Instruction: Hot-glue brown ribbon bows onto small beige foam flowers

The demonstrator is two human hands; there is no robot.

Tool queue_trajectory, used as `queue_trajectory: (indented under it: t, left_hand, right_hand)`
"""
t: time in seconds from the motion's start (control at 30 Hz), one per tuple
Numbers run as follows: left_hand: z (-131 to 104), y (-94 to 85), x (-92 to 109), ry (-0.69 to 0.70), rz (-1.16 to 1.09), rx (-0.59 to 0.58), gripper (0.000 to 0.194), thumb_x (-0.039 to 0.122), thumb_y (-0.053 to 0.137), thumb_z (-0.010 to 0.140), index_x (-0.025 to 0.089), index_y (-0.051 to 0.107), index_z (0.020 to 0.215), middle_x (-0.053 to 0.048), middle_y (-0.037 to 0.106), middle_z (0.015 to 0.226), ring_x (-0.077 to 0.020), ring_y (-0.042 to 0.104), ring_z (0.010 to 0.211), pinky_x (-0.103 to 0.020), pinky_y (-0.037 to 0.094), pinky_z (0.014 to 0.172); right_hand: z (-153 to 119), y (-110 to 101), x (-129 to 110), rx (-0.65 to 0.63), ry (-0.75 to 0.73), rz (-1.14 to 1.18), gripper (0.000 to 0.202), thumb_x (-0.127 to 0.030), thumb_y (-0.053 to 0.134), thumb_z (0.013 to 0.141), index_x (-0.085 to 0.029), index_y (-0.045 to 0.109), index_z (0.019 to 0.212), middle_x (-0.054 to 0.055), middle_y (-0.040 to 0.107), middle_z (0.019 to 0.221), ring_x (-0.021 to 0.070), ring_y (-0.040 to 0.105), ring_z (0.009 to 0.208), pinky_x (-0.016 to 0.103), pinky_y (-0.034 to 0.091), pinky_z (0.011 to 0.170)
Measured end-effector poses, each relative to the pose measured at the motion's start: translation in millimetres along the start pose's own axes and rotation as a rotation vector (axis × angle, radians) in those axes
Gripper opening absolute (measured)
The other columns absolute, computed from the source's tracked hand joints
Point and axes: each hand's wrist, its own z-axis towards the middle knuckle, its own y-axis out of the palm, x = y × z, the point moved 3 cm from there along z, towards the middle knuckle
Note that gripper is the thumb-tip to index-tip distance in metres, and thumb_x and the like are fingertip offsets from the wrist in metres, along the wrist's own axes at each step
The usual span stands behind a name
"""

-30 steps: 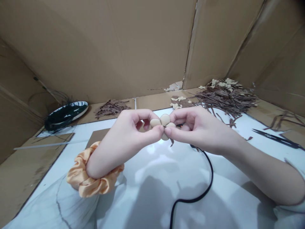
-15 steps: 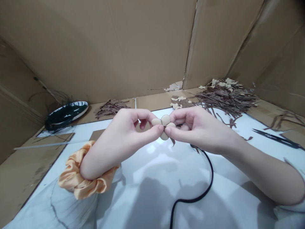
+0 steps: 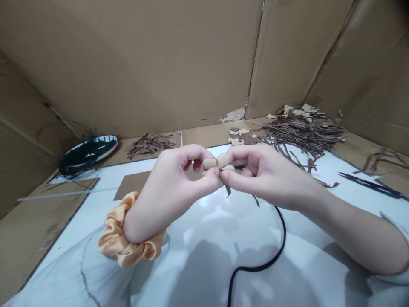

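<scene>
A small cream flower (image 3: 223, 160) with rounded petals is pinched between both hands above the white work surface (image 3: 204, 238). My left hand (image 3: 188, 175) grips its left side with thumb and forefinger, the thumb covering the flower's middle and lower petals. On the other side, my right hand (image 3: 255, 170) holds the right petals between thumb and index finger. A thin brown strip (image 3: 228, 190) hangs below the flower. An orange scrunchie (image 3: 131, 234) circles my left wrist. Part of a dark object behind the right fingers is mostly hidden.
A pile of brown strips and cream flowers (image 3: 303, 132) lies at the back right, black tweezers (image 3: 370, 185) nearer. Brown flower pieces (image 3: 151, 144) lie at the back left, beside a plate of dark green threads (image 3: 110, 145). A black cable (image 3: 283, 238) crosses the surface. Cardboard walls (image 3: 128, 64) enclose it.
My left wrist and forearm have swung right, and the left thumb now covers more of the flower's lower petals. The right hand has barely moved, and both still hold the flower.
</scene>
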Motion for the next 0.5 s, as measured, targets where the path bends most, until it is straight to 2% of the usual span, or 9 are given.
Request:
queue_trajectory:
  t: [0.1,0.3,0.4,0.5]
  left_hand:
    - [3,0.3,-4,-0.035,-0.066,-0.070,0.018,0.025,0.059,0.078,0.016,0.059,0.062,0.004,0.054,0.056,-0.0078,0.044,0.053,-0.017,0.033,0.047]
    - [4,-4.3,-3,-0.040,-0.074,-0.173,0.022,0.035,0.058,0.083,0.017,0.066,0.073,0.000,0.065,0.070,-0.0129,0.058,0.064,-0.020,0.042,0.053]
    - [4,-7.0,0,-0.013,-0.034,-0.143,0.020,0.036,0.059,0.083,0.019,0.069,0.084,-0.001,0.069,0.079,-0.0148,0.062,0.071,-0.020,0.045,0.057]
    - [5,-9.5,0,-0.007,-0.003,-0.050,0.024,0.038,0.061,0.082,0.020,0.070,0.095,-0.001,0.071,0.087,-0.0153,0.063,0.075,-0.021,0.045,0.059]
  right_hand:
    - [1,-2,0,0.027,-0.027,-0.018,0.012,-0.028,0.058,0.080,-0.017,0.059,0.077,-0.003,0.055,0.063,0.0039,0.039,0.044,0.016,0.026,0.036]
    - [4,-10,2,0.082,-0.019,-0.024,0.008,-0.025,0.058,0.078,-0.018,0.058,0.074,0.000,0.059,0.070,0.0068,0.045,0.050,0.019,0.031,0.040]
    - [5,-12,2,0.087,0.003,0.043,0.008,-0.024,0.058,0.078,-0.017,0.057,0.074,-0.003,0.055,0.061,0.0070,0.045,0.049,0.018,0.030,0.039]
    - [6,-13,-1,0.134,-0.027,0.064,0.010,-0.022,0.058,0.078,-0.016,0.057,0.070,-0.003,0.055,0.061,0.0053,0.043,0.047,0.017,0.029,0.039]
